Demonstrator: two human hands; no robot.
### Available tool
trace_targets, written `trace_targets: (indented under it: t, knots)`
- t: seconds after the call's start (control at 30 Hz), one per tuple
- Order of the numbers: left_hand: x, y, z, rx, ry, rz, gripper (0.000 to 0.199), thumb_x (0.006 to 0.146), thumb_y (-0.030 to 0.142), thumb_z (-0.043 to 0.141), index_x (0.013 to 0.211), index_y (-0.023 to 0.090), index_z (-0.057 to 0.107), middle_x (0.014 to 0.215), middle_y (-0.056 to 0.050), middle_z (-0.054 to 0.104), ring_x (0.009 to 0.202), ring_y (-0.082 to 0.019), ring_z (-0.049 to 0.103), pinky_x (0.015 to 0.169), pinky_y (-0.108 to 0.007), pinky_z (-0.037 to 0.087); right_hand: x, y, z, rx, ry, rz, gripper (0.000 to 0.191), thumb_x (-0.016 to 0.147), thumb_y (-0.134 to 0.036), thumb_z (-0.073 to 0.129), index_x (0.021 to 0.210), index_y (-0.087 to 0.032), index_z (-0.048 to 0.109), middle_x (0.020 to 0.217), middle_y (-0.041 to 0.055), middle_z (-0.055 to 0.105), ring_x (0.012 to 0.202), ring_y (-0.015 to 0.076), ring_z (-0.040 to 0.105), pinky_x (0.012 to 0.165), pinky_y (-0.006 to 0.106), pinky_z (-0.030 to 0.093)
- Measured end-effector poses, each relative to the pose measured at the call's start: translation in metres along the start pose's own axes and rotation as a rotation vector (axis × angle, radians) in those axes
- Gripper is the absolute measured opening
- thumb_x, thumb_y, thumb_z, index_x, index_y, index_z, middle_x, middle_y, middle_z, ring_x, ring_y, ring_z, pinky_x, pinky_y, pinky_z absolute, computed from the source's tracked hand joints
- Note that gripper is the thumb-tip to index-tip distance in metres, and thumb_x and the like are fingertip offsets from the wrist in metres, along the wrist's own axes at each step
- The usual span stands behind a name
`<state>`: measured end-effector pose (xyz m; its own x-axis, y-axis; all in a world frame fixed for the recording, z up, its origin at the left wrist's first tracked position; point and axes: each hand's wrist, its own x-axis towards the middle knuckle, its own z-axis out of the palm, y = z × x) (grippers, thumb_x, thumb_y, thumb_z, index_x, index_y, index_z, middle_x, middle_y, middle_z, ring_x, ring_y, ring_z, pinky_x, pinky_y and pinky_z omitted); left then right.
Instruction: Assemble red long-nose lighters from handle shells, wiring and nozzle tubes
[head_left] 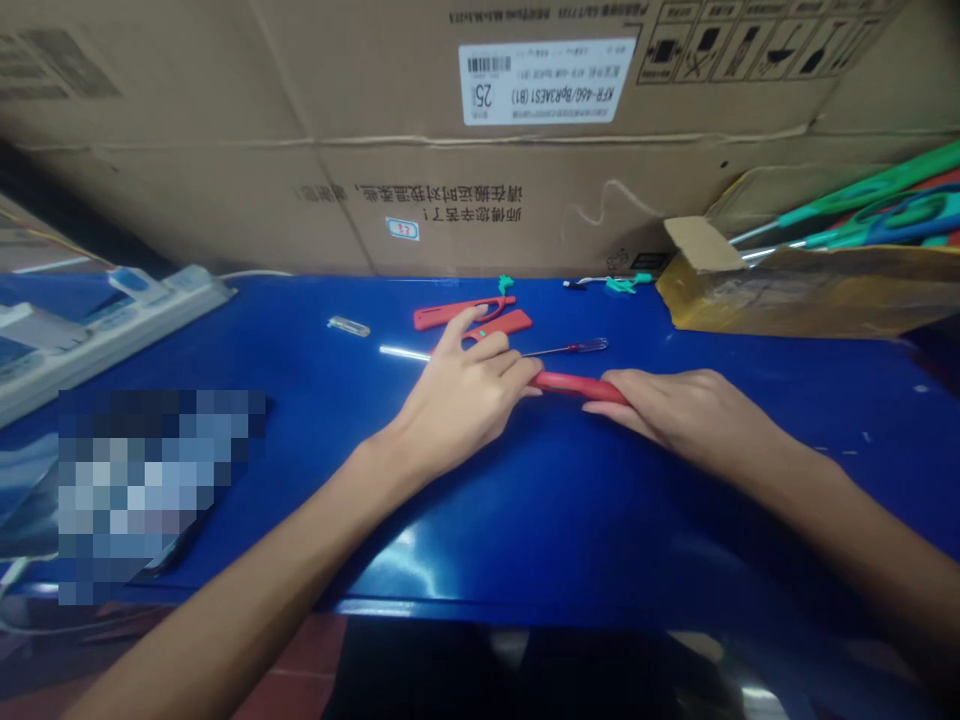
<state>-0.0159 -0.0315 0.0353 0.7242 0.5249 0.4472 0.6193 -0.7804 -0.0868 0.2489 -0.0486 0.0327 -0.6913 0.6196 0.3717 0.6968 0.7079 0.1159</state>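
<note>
At twelve o'clock, our left hand (476,385) half-curls round a red lighter (576,386); at one, our right hand (671,402) clasps its end. Uneven pressure could make it slip.

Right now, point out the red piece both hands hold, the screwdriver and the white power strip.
Red piece (574,385): head view, uncovered middle stretch.
Screwdriver (586,346): head view, its handle.
White power strip (112,338): head view, middle of its body.

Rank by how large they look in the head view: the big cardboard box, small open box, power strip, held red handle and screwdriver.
1. Big cardboard box
2. Small open box and power strip: unsure, both run out of the picture
3. Red handle, partly hidden
4. Screwdriver
</note>
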Motion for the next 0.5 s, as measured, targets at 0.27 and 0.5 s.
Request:
trace_targets:
  t: [0.27,0.5]
  knots:
    - [0.001,-0.010,0.005,0.087,0.048,-0.085,0.025,0.105,0.027,0.047,0.116,0.017,0.067,0.101,-0.007,0.076,0.107,-0.026,0.065,0.116,-0.062,0.029,0.000,0.020,0.002,0.297,-0.076,0.187,0.044,0.100,-0.058,0.048,0.094,-0.020,0.069,0.079,0.0045,0.072,0.064,0.0192,0.066,0.060,0.031,0.044]
    - [-0.008,-0.011,-0.015,0.052,0.458,-0.239,0.024,0.101,0.044,0.053,0.105,0.027,0.069,0.113,-0.007,0.073,0.121,-0.031,0.057,0.112,-0.065,0.029,0.010,0.003,-0.003,1.179,0.014,0.676,0.043,0.093,-0.060,0.059,0.074,-0.020,0.060,0.038,-0.0074,0.043,0.030,0.0103,0.040,0.035,0.024,0.036]
